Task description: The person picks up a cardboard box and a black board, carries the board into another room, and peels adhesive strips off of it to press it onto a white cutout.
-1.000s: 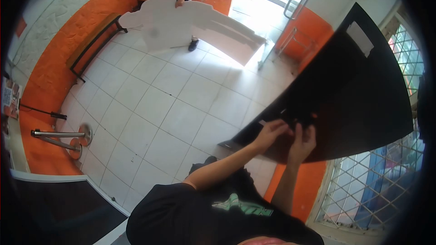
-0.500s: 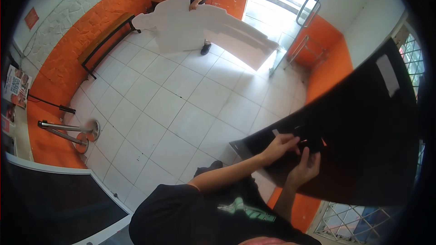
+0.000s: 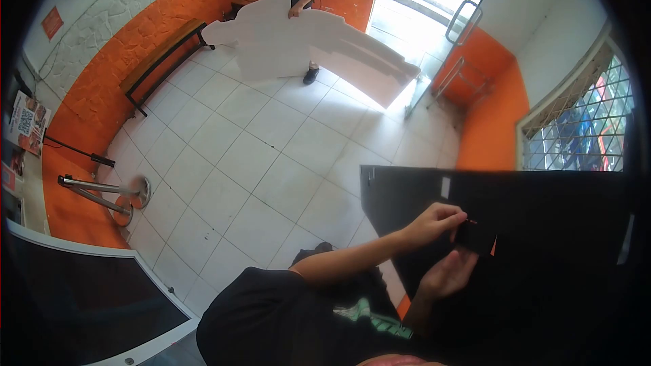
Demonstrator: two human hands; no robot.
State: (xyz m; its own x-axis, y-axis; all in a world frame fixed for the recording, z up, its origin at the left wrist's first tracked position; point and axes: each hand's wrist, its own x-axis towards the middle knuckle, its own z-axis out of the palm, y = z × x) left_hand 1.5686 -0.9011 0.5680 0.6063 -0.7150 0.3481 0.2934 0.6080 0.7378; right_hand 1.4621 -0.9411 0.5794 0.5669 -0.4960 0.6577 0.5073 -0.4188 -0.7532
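Left hand (image 3: 434, 221) pinches the edge of a small black piece (image 3: 477, 236), and the right hand (image 3: 447, 274) is half open just below, by the large black board (image 3: 549, 257) near the window (image 3: 580, 125). Pale strips (image 3: 445, 188) are on the board, but an orange sliver shows beside the small piece, so that spot looks unfinished.
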